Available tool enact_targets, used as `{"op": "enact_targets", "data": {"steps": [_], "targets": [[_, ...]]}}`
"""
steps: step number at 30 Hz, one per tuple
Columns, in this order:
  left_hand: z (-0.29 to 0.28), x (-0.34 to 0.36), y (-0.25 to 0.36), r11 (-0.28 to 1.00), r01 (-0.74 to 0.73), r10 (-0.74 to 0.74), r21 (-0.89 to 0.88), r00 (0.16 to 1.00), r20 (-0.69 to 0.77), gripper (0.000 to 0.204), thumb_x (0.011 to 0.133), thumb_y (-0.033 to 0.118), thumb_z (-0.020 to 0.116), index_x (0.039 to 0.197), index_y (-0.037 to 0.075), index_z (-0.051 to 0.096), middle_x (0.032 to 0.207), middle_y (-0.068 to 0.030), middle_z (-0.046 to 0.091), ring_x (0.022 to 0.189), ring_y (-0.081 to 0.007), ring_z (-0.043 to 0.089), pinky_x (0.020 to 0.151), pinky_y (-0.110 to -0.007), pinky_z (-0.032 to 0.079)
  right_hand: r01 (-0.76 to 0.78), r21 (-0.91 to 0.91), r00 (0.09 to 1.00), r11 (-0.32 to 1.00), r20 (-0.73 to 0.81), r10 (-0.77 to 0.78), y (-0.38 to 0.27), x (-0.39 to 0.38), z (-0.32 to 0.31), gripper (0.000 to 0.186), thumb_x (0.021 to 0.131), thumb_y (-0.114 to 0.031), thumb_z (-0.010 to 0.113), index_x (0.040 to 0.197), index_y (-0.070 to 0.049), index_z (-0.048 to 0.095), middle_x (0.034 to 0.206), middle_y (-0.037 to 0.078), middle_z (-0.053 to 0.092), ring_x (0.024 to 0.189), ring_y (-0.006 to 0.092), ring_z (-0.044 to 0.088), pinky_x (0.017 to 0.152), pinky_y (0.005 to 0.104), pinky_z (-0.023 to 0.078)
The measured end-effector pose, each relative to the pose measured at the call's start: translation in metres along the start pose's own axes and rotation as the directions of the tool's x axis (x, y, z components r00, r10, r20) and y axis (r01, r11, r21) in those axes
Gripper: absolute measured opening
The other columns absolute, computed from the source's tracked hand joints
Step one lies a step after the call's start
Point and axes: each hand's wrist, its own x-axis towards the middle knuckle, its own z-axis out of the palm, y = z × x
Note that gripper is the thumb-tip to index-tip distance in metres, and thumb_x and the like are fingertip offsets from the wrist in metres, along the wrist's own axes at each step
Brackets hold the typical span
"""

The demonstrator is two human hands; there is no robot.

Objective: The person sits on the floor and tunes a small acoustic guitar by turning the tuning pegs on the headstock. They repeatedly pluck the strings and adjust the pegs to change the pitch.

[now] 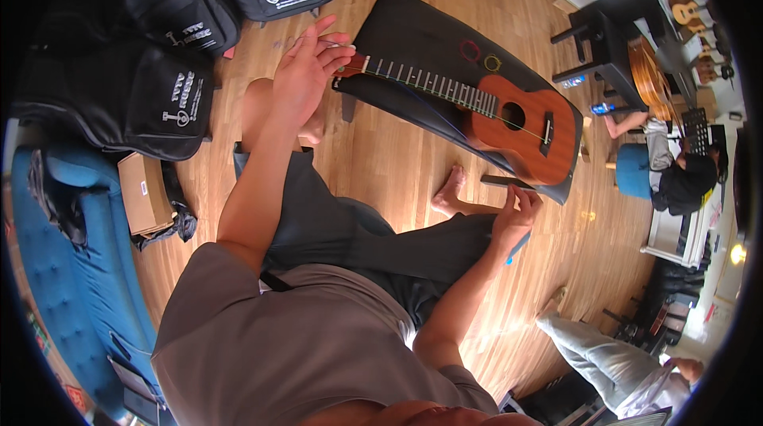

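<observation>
A brown ukulele point(534, 125) lies face up on a black padded bench point(413, 21), its headstock pointing toward my left hand. My left hand point(306, 68) is at the headstock, some fingers stretched out, the thumb and others closed around something small and pale that I cannot make out. Green strings run along the neck, and a loose blue string point(433, 112) slants off it across the bench. Held beyond the bench's right end, my right hand point(515, 219) has its fingertips pinched together; what they hold, if anything, is too small to see. A blue object point(518, 247) shows beside its wrist.
A red coil point(470, 50) and a yellow-green coil point(493, 62) rest on the bench. Black instrument bags point(151, 108) stand at the left, near a cardboard box point(145, 191) and a blue sofa point(79, 267). A seated person point(687, 183) and another person point(596, 358) are at the right.
</observation>
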Motion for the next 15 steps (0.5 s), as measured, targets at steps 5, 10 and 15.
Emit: {"op": "enact_targets", "data": {"steps": [5,10,15], "targets": [[-0.009,0.003,0.007,0.996,-0.081,0.085,0.029,0.983,-0.16,0.044,0.112,0.024,0.05,0.149,0.001,0.048,0.122,-0.0127,0.067,0.105,-0.0221,0.068,0.097,-0.036,0.053,-0.173,0.087,0.97,0.981,0.185,0.155,-0.005,0.002,0.001,0.012,0.095,-0.006,0.073,0.103,0.0,0.078,0.096,0.012,0.07,0.082,0.0242,0.069,0.072,0.0346,0.056],[-0.017,0.005,0.008,0.984,-0.142,0.163,0.105,0.962,-0.218,0.04,0.108,0.013,0.056,0.145,-0.001,0.05,0.122,-0.0164,0.066,0.111,-0.0258,0.068,0.104,-0.041,0.053,-0.224,0.165,0.961,0.961,0.201,0.19,-0.004,-0.002,0.01,0.016,0.097,-0.01,0.072,0.106,0.002,0.076,0.094,0.014,0.075,0.084,0.0225,0.074,0.074,0.0325,0.057],[-0.02,0.004,0.008,0.99,-0.108,0.121,0.094,0.982,-0.148,0.038,0.108,0.012,0.056,0.141,-0.004,0.051,0.13,-0.021,0.064,0.122,-0.0315,0.065,0.112,-0.044,0.05,-0.367,0.192,0.916,0.91,0.248,0.317,-0.011,-0.001,0.017,0.023,0.097,-0.017,0.074,0.107,0.003,0.076,0.093,0.016,0.079,0.087,0.0211,0.077,0.077,0.0315,0.058]]}}
